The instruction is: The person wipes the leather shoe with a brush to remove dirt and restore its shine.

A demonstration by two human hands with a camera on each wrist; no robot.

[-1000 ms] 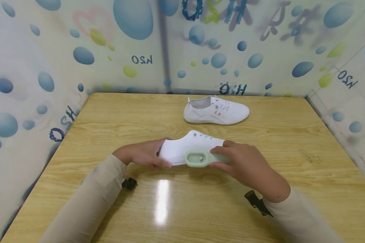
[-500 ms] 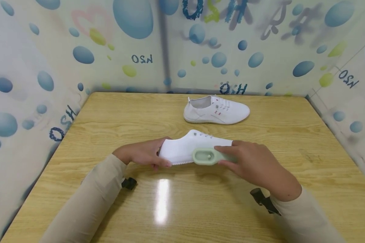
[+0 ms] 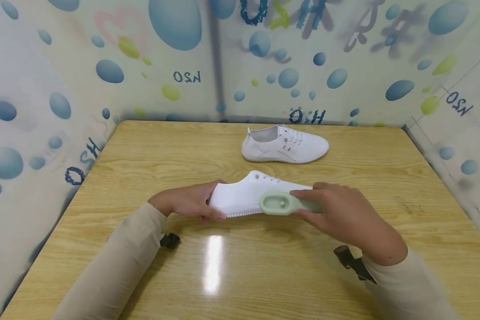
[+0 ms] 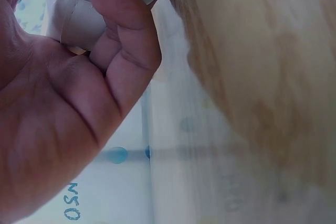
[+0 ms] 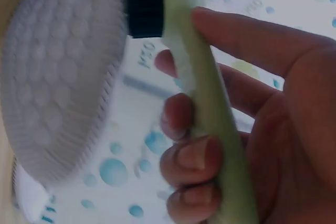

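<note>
A white lace-up shoe [image 3: 236, 198] is held up over the table in the head view, toe to the right. My left hand [image 3: 194, 202] grips its heel; the left wrist view has fingers curled on the white heel [image 4: 79, 19]. My right hand [image 3: 344, 211] holds a pale green brush [image 3: 277, 203] against the side of the shoe, just above the sole edge. In the right wrist view, fingers wrap the green handle [image 5: 210, 98], and the dark bristles [image 5: 144, 6] meet the shoe's edge beside its studded sole [image 5: 58, 72]. The right hand covers the toe in the head view.
A second white shoe [image 3: 286, 144] stands upright behind, near the far edge of the wooden table [image 3: 164, 155]. Walls with blue and green bubble patterns [image 3: 144, 66] enclose the table at the back and sides. Dark wrist-camera mounts [image 3: 354, 262] stick out under the forearms.
My right hand has slid the brush rightward along the shoe's side, from the middle toward the toe. The left hand and the held shoe have stayed in place.
</note>
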